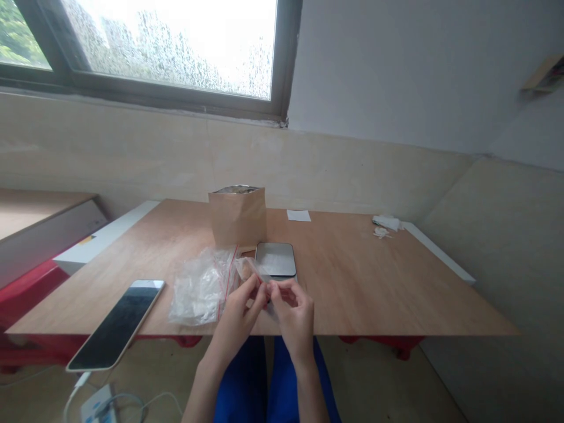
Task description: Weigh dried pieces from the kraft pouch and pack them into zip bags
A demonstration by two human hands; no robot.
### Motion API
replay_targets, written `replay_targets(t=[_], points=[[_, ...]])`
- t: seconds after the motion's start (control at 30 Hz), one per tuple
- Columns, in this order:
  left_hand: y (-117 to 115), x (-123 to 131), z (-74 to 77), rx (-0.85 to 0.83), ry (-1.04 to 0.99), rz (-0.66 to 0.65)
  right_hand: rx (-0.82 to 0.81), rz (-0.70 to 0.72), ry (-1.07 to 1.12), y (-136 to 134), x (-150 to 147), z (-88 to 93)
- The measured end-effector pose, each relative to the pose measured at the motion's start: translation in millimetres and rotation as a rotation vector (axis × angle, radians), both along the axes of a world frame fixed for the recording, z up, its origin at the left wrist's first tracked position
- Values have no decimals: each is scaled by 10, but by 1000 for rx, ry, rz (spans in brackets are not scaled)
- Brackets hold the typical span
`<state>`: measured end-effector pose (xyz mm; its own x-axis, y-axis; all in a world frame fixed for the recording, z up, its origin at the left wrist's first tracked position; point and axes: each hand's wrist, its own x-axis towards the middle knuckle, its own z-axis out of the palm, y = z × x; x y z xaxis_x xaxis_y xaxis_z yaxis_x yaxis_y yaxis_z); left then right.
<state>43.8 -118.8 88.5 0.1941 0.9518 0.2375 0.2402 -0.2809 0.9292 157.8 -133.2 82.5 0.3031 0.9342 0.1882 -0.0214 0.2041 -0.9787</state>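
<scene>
A rain-speckled window [167, 47] fills the top of the view, above a plywood table [361, 294] on a red frame. At the table's far side, a brown paper bag [238, 218] with a silvery lining stands upright. Just in front of it and to the right lies a flat digital scale [275, 259] with a grey top. A smartphone [117, 324] lies at the near left, its lower end jutting past the table edge. Between the phone and the person's hands, a crumpled clear plastic bag [200, 289] with a red-lined seal lies flat, its right side just beside the left hand. A white paper slip [298, 215] and some white scraps [383, 226] sit farther back.

Both hands are raised just over the near part of the table, close together and in front of the scale. The left hand [238, 311] and right hand [293, 311] are pinching a small clear plastic packet [253, 271] between them. It appears to hold something tan, though the fingers partly hide it.
</scene>
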Motion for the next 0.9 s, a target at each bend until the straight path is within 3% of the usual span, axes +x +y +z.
replay_targets(t=[0.1, 0.17, 0.27, 0.37, 0.5, 0.6, 0.67, 0.8, 0.83, 0.9], points=[[-9, -84, 27, 17, 55, 114, 21, -285, 27, 49, 139, -40], [-9, -145, 40, 32, 64, 142, 41, -360, 40, 66, 221, -37], [11, -170, 12, 21, -73, 118, 76, -305, 60, 52, 235, 3], [49, -81, -102, -38, -426, 120, 109, -230, 132, 18, 160, 41], [75, 102, -294, -249, -737, 147, 108, -122, 284, 15, 84, 28], [61, 186, -353, -437, -865, 27, 74, -83, 288, 60, 69, -29], [58, 205, -348, -495, -931, -2, 63, -88, 197, 92, 77, -58], [102, 188, -327, -502, -920, 149, 132, -238, -155, 84, 149, 23], [122, 177, -333, -504, -908, 189, 154, -225, -240, 67, 173, 79], [171, 149, -363, -480, -886, 254, 180, -68, -397, 39, 212, 215]])
